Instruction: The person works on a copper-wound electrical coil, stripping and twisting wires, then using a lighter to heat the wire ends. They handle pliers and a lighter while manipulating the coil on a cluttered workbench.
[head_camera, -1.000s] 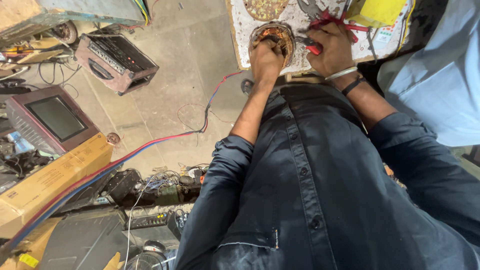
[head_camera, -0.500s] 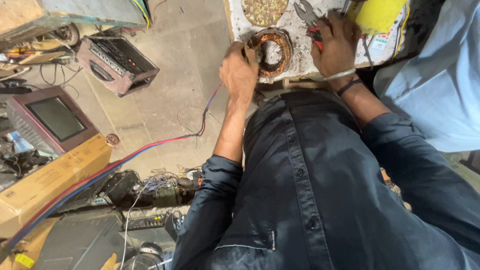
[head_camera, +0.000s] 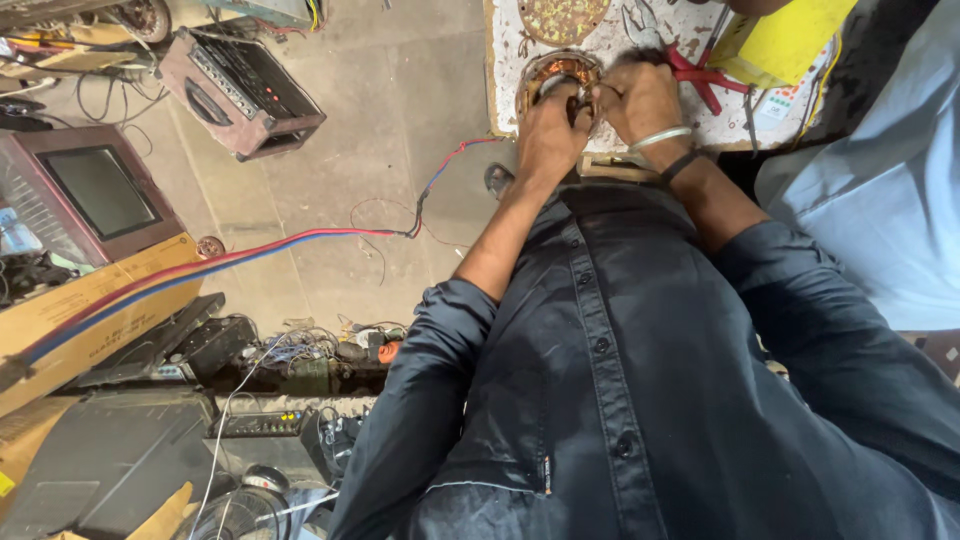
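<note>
Head view: looks straight down the person's dark blue buttoned shirt (head_camera: 640, 400) toward a small work board at 12 o'clock.
Shirt and sleeves: fill the near frame from 5 to 7 o'clock; both sleeves are pushed up, forearms bare.
Left hand (head_camera: 548, 135): curled over the near rim of the copper-wound coil ring (head_camera: 556, 72), fingers bent and gripping it.
Right hand (head_camera: 640, 100): closed against the ring's 3 o'clock edge, fingertips pinching at the windings; whether it holds a strand or a small tool I cannot tell. A metal bangle and a dark band sit on the wrist.
Coil ring: lies flat on the speckled white board (head_camera: 505, 50), close to its near edge, between the two hands.
Risk, windings: I judge a hard tug could snap or nick the thin copper wire, since both hands press on the same spot.
Risk, ring: it sits near the board's edge, so a sideways pull might slide it off onto the floor.
Red-handled pliers (head_camera: 700, 75): lie just beyond the right hand at 1 o'clock; an elbow or wrist swing could knock them.
Yellow box (head_camera: 785, 40): rests at 2 o'clock on the board.
Red and blue cable (head_camera: 200, 265): trails across the floor at 9 o'clock, a likely snag for a foot.
Old monitor (head_camera: 95, 190): stands far left at 10 o'clock.
</note>
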